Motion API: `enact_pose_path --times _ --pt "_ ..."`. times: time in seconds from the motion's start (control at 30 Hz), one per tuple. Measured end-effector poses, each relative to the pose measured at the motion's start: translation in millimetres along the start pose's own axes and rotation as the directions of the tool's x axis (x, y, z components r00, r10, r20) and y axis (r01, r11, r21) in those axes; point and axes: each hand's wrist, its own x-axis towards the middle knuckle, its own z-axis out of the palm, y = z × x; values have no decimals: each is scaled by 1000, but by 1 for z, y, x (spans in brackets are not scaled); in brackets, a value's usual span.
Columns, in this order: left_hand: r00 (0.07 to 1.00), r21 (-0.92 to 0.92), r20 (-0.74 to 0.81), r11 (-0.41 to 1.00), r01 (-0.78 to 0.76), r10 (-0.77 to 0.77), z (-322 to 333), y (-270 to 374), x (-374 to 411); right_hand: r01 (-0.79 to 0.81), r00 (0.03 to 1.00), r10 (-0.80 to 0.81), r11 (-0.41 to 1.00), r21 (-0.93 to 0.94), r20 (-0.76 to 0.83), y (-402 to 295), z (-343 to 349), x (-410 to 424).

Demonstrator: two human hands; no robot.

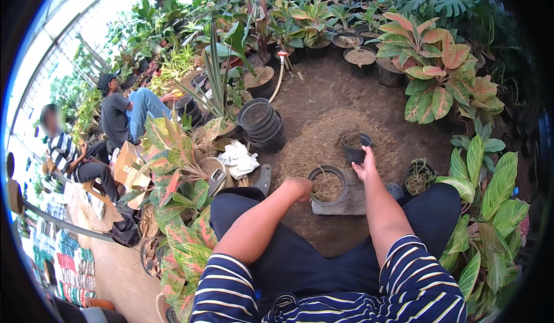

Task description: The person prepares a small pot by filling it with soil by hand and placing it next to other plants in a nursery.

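Observation:
In my right hand [366, 165] is a small black plastic pot [355, 153], tilted over the soil, its opening facing up and away from me. My left hand [299, 189] is closed at the left rim of a larger black plastic pot [346, 186], which holds brown potting mix with a few thin, dry stems. This pot stands on a grey concrete block [340, 209] between my knees. A heap of loose brown potting mix [320, 139] is spread on the ground just beyond the pots.
A stack of black pots [264, 128] and a crumpled white plastic bag [239, 159] are to the left. By my right knee stands a pot of dry plant scraps [419, 178]. Potted aglaonemas [441, 63] flank me. Two people sit at the far left.

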Motion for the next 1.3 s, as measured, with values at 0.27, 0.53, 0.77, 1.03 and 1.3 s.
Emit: enact_pose_path --times 0.27,0.53,0.77,1.03,1.3 --pt "991 46 107 997 69 -74 -7 3 5 124 987 -62 881 -457 150 -69 21 -43" --pt "985 117 147 990 75 -92 -25 23 -2 305 877 22 746 -591 480 -105 31 -105" --pt "988 107 122 991 81 -94 -39 37 -9 363 839 184 510 -780 511 -96 37 -111" --pt "990 117 127 992 50 -64 -35 32 -8 419 834 139 471 -776 534 -92 48 -111" --pt "987 124 150 991 44 -63 -19 20 1 448 821 116 476 -757 558 -77 58 -119"
